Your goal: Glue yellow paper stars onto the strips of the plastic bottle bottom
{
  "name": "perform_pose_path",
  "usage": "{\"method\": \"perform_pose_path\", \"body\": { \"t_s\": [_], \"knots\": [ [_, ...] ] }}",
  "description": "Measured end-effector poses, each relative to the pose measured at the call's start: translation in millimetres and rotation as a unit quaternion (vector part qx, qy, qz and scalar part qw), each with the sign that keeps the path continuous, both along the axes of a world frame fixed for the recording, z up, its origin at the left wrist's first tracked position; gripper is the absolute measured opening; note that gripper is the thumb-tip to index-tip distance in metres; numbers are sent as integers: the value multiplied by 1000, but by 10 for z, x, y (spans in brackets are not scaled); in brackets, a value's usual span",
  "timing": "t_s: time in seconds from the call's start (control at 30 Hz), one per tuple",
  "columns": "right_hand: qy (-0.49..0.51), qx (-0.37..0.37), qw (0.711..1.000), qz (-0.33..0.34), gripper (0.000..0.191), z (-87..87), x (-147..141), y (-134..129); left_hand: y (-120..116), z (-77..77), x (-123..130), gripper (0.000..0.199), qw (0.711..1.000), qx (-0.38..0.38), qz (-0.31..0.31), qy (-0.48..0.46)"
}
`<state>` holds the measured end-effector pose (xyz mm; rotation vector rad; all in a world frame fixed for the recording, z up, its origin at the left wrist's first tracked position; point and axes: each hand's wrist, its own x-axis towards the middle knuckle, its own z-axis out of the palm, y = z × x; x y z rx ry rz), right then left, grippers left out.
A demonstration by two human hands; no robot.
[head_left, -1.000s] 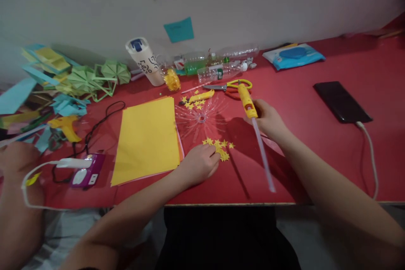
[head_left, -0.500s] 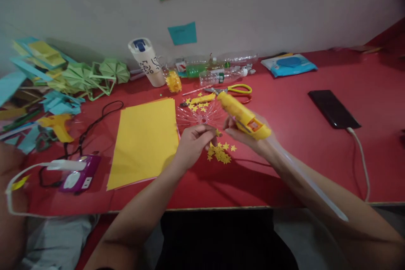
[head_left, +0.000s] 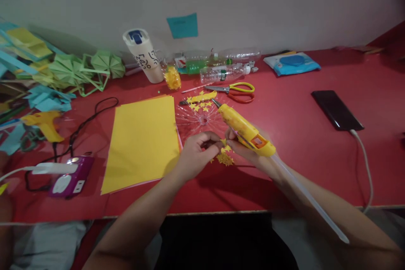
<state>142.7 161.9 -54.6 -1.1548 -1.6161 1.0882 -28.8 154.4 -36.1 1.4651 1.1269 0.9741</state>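
My right hand [head_left: 245, 148] is wrapped round a yellow hot glue gun [head_left: 242, 124], its nozzle pointing away to the upper left and a long clear glue stick [head_left: 311, 198] trailing from its back. Between the pinched fingertips of my left hand [head_left: 200, 152] is a small yellow paper star [head_left: 223, 141]. My right fingertips come right up to that star; I cannot tell if they grip it too. A pile of yellow stars [head_left: 225, 159] lies just below the hands. Beyond them sits a clear plastic bottle piece cut into strips [head_left: 203, 120], with more stars and a yellow cutter [head_left: 204, 96] behind it.
Yellow paper sheets [head_left: 142, 143] lie left of my hands. Behind are scissors [head_left: 238, 90], plastic bottles [head_left: 218, 75] and a white tumbler [head_left: 147, 59]. A purple power adapter [head_left: 73, 177] and a second glue gun [head_left: 46, 125] are at left, a phone [head_left: 337, 109] and wipes [head_left: 292, 64] at right.
My two hands have come together, the right fingertips now meeting the star in my left fingers. The whole view has shifted slightly.
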Motion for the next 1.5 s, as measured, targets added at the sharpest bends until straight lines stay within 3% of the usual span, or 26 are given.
{"method": "perform_pose_path", "body": {
  "t_s": [0.17,0.3,0.43,0.57,0.73,0.9,1.13,1.5],
  "knots": [
    [-18,-10,1000,-4,18,92,58,-9,7,33,-21,9,1000,17,23,-5],
    [-50,2,999,-20,19,128,130,16,46,42,-132,12,986,113,120,32],
    [-52,29,998,19,17,188,158,16,94,30,-238,10,970,158,176,60],
    [-48,62,995,56,23,235,155,-5,110,20,-259,12,964,174,185,84],
    [-81,84,990,84,23,174,129,-19,101,5,-232,13,951,209,183,136],
    [-88,117,986,75,22,147,114,-6,103,-10,-220,14,945,219,185,153],
    [-85,106,989,65,19,150,100,-12,99,5,-206,14,947,214,179,158],
    [-91,101,985,106,22,62,146,9,87,2,-196,14,947,220,178,151]
  ]
}}
